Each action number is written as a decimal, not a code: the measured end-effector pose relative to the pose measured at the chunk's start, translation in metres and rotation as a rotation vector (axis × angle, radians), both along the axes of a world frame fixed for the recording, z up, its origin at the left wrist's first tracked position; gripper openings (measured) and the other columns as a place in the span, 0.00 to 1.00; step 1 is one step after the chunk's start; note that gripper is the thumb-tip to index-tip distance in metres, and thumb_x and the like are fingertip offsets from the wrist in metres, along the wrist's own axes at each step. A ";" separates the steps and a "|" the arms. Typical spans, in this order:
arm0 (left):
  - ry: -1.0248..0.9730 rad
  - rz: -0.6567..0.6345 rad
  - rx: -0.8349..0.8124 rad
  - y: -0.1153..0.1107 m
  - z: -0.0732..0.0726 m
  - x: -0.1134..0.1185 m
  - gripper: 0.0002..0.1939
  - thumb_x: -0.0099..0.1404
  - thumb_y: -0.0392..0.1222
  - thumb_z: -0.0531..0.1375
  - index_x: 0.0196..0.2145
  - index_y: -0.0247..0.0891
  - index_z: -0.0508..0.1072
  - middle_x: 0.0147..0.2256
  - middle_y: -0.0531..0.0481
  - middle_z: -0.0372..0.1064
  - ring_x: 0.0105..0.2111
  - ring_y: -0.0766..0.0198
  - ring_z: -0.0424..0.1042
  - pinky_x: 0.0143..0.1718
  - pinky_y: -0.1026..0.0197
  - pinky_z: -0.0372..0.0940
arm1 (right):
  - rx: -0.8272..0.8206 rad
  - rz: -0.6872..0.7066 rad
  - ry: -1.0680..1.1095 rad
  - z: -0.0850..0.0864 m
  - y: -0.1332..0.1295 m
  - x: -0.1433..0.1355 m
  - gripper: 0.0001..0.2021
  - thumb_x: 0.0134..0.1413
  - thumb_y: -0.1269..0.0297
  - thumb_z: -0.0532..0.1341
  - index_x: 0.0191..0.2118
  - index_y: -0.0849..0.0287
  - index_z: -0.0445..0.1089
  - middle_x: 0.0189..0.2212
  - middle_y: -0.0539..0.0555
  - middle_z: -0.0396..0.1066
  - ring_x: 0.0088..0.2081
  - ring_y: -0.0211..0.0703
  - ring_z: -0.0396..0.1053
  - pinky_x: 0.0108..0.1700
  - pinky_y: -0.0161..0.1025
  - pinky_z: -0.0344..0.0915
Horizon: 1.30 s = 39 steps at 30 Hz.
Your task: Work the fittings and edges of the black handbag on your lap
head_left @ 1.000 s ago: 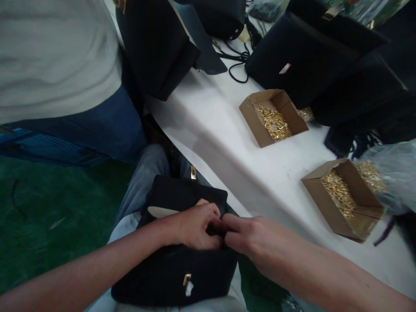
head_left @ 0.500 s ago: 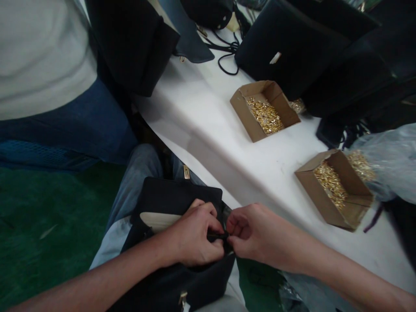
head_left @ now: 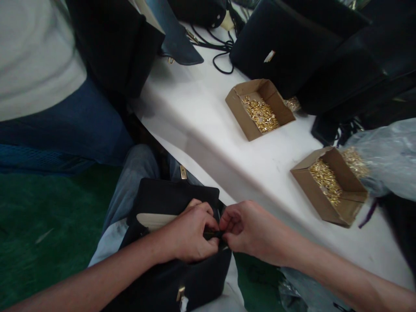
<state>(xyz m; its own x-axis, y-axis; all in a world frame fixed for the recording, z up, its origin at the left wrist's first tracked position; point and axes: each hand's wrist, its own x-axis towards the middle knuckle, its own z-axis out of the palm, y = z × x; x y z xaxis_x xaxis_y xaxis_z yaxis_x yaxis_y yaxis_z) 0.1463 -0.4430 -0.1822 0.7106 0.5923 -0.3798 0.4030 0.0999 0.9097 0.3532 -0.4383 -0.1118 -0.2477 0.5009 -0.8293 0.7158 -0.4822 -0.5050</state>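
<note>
A black bag [head_left: 201, 281] with a beige-lined opening and gold clasp parts lies across my lap, its flap [head_left: 172, 197] folded back toward my knees. At the bag's right side, my left hand [head_left: 196, 232] is closed on the black edge, fingers partly inside the opening. My right hand [head_left: 242, 227] pinches at the same spot, thumb and forefinger together beside my left fingertips. Whatever small thing sits between those right fingertips is too small to make out.
On the white table [head_left: 201, 108], two cardboard boxes [head_left: 238, 115] [head_left: 313, 195] hold small gold metal parts. Black bags [head_left: 279, 47] and clear plastic [head_left: 386, 156] lie behind and right. A person in a light shirt [head_left: 35, 60] stands at the left.
The view has shifted slightly, so the table and boxes appear a little further left. Both hands keep their grip at the bag's right side.
</note>
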 end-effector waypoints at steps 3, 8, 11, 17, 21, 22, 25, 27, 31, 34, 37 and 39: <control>-0.017 -0.010 -0.002 0.001 -0.002 0.000 0.04 0.57 0.40 0.69 0.27 0.41 0.77 0.41 0.48 0.74 0.51 0.54 0.72 0.55 0.56 0.66 | 0.021 -0.022 -0.021 0.003 -0.002 -0.003 0.12 0.43 0.81 0.61 0.32 0.59 0.78 0.22 0.42 0.73 0.27 0.35 0.68 0.24 0.30 0.58; 0.012 0.006 0.004 -0.002 -0.003 0.003 0.05 0.56 0.40 0.69 0.25 0.41 0.77 0.39 0.48 0.73 0.49 0.54 0.72 0.53 0.55 0.65 | -0.029 -0.065 0.062 -0.007 -0.004 0.008 0.10 0.46 0.77 0.64 0.34 0.59 0.79 0.25 0.44 0.76 0.28 0.37 0.70 0.27 0.31 0.60; 0.019 0.021 0.015 -0.004 -0.002 0.005 0.03 0.57 0.40 0.69 0.26 0.42 0.79 0.39 0.49 0.73 0.49 0.53 0.72 0.53 0.54 0.65 | -0.092 -0.076 0.106 -0.012 -0.002 0.015 0.08 0.47 0.73 0.69 0.36 0.59 0.80 0.26 0.45 0.78 0.29 0.40 0.71 0.28 0.33 0.63; 0.063 0.031 0.018 -0.003 0.001 0.010 0.06 0.57 0.37 0.69 0.24 0.41 0.78 0.36 0.49 0.73 0.47 0.54 0.73 0.52 0.53 0.64 | -0.082 -0.068 0.074 -0.012 0.001 0.010 0.11 0.40 0.78 0.63 0.32 0.59 0.77 0.23 0.42 0.75 0.27 0.37 0.68 0.26 0.32 0.58; 0.034 0.017 0.016 0.001 -0.003 0.007 0.06 0.57 0.36 0.70 0.24 0.40 0.78 0.34 0.52 0.73 0.44 0.57 0.73 0.54 0.54 0.64 | -0.060 -0.119 0.047 -0.015 -0.003 0.008 0.11 0.40 0.78 0.64 0.32 0.58 0.77 0.23 0.43 0.75 0.27 0.37 0.68 0.25 0.32 0.57; 0.023 0.010 0.017 0.002 -0.004 0.006 0.06 0.58 0.36 0.70 0.24 0.40 0.78 0.34 0.52 0.73 0.44 0.58 0.73 0.55 0.54 0.64 | -0.050 -0.121 0.036 -0.015 -0.004 0.008 0.11 0.41 0.78 0.64 0.32 0.58 0.78 0.23 0.43 0.75 0.27 0.38 0.68 0.24 0.32 0.57; 0.000 -0.015 0.022 0.002 -0.008 0.003 0.05 0.60 0.36 0.69 0.26 0.40 0.80 0.36 0.52 0.73 0.45 0.58 0.73 0.56 0.55 0.64 | -0.039 -0.120 0.035 -0.015 -0.005 0.008 0.10 0.41 0.77 0.66 0.32 0.58 0.78 0.24 0.43 0.76 0.27 0.37 0.69 0.25 0.31 0.58; 0.008 -0.018 0.030 0.001 -0.010 0.003 0.05 0.59 0.36 0.68 0.26 0.40 0.79 0.36 0.51 0.72 0.45 0.58 0.73 0.54 0.55 0.64 | -0.055 -0.127 0.068 -0.014 -0.004 0.008 0.09 0.42 0.76 0.66 0.32 0.59 0.78 0.24 0.43 0.76 0.27 0.37 0.69 0.26 0.31 0.59; 0.025 -0.028 0.045 -0.001 -0.008 0.004 0.06 0.58 0.36 0.67 0.24 0.40 0.76 0.36 0.51 0.71 0.44 0.58 0.72 0.54 0.56 0.64 | -0.111 -0.144 0.139 -0.010 -0.002 0.009 0.09 0.43 0.75 0.65 0.34 0.59 0.77 0.24 0.43 0.75 0.27 0.35 0.67 0.27 0.30 0.59; 0.020 -0.073 0.051 0.003 -0.005 0.004 0.07 0.58 0.36 0.68 0.24 0.40 0.76 0.38 0.51 0.73 0.47 0.57 0.74 0.57 0.56 0.64 | -0.146 -0.147 0.142 -0.005 -0.001 0.007 0.12 0.42 0.76 0.62 0.36 0.60 0.77 0.24 0.42 0.74 0.27 0.35 0.66 0.26 0.30 0.57; 0.026 -0.143 0.042 0.009 -0.002 0.000 0.08 0.62 0.38 0.69 0.27 0.39 0.76 0.40 0.50 0.75 0.49 0.55 0.74 0.59 0.55 0.63 | -0.119 -0.157 0.107 -0.003 -0.002 0.006 0.12 0.41 0.77 0.62 0.35 0.60 0.77 0.23 0.42 0.73 0.26 0.35 0.65 0.27 0.31 0.57; 0.016 -0.186 0.056 0.012 0.000 -0.004 0.08 0.63 0.41 0.72 0.30 0.39 0.77 0.42 0.49 0.75 0.51 0.54 0.74 0.60 0.55 0.63 | -0.104 -0.176 0.100 -0.004 -0.003 0.007 0.11 0.42 0.76 0.63 0.35 0.60 0.78 0.24 0.43 0.74 0.27 0.36 0.67 0.27 0.31 0.59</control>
<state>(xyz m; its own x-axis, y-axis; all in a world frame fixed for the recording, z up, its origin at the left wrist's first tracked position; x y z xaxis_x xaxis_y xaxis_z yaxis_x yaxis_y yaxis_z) 0.1428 -0.4309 -0.1823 0.8038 0.4717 -0.3624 0.4246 -0.0284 0.9049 0.3598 -0.4416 -0.1161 -0.2472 0.4564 -0.8547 0.5650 -0.6488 -0.5098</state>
